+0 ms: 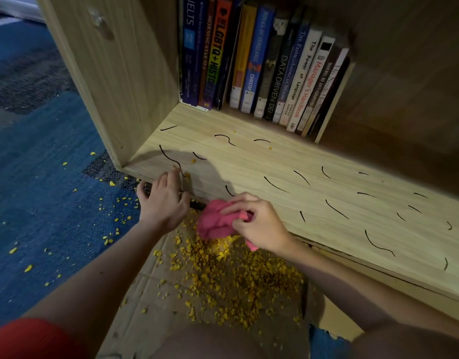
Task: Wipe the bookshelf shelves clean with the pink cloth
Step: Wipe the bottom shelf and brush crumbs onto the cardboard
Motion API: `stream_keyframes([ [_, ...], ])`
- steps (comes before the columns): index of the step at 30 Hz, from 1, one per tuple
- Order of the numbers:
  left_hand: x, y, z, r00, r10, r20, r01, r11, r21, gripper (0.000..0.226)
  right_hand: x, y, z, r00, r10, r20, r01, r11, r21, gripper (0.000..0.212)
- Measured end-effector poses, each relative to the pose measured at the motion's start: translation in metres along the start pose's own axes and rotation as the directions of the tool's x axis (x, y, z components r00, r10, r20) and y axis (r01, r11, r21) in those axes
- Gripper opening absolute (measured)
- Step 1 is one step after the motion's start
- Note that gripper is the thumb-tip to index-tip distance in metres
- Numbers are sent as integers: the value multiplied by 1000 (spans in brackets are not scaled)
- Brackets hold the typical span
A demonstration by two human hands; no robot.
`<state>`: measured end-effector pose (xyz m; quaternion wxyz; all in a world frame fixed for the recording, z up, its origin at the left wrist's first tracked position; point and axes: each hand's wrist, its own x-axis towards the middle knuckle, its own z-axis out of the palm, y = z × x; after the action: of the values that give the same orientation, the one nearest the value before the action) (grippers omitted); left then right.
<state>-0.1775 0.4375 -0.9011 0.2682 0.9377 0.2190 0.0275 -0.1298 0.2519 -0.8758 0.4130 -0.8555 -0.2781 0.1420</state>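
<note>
Pink cloth (pixel 215 225): it was held bunched in a loose wad just off the front edge of the lowest shelf (pixel 249 161), above the floor and not yet laid on the board.
Right hand (pixel 262 226): its grip was closed on the pink cloth, with the fingertips and thumb pinching the upper folds. A small tail of fabric was seen below the palm.
Left hand (pixel 165 203): nothing was held. The fingers were laid fairly straight across the shelf's front lip, beside a few crumbs.
Handling: the cloth was judged light, soft and limp. It could be expected to collapse to whatever shape it was pressed into and to slip little on the wood grain.
Where to hold: a flatter pad under the palm and fingers was judged better than the fingertip pinch, so that pressure could be spread and loose corners kept from dragging.
Shelf surface: short black marks (pixel 275 183) were scattered over the board. These were judged to need firm rubbing rather than a light pass.
Yellow crumbs (pixel 236 275): most were heaped on cardboard (pixel 150 307) below the edge, and a few were left on the board.
Books (pixel 262 60): they were stood at the back, well apart from the cloth.
</note>
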Motion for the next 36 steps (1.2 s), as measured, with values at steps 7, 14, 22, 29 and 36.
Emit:
stream_keyframes([
  [7, -2, -7, -3, 998, 36, 46, -37, 999, 18, 53, 0, 7, -1, 996, -87, -36, 78, 977, -199, 34],
  [14, -6, -13, -1, 995, 15, 101, -11, 999, -33, 62, 11, 5, 5, 997, -63, 49, 74, 965, -252, 35],
  [22, 11, -17, -13, 996, -84, 14, 82, 992, 96, 67, 65, -21, -2, 996, -36, -81, 32, 998, -56, 29],
  [29, 15, -27, -18, 995, -100, 23, 95, 983, 155, 66, 146, -13, 7, 998, 50, -34, -56, 970, -237, 43],
  [36, 14, -34, -16, 995, -96, 18, 93, 988, 126, 79, 160, -25, 40, 986, -65, 155, 106, 957, -272, 40],
])
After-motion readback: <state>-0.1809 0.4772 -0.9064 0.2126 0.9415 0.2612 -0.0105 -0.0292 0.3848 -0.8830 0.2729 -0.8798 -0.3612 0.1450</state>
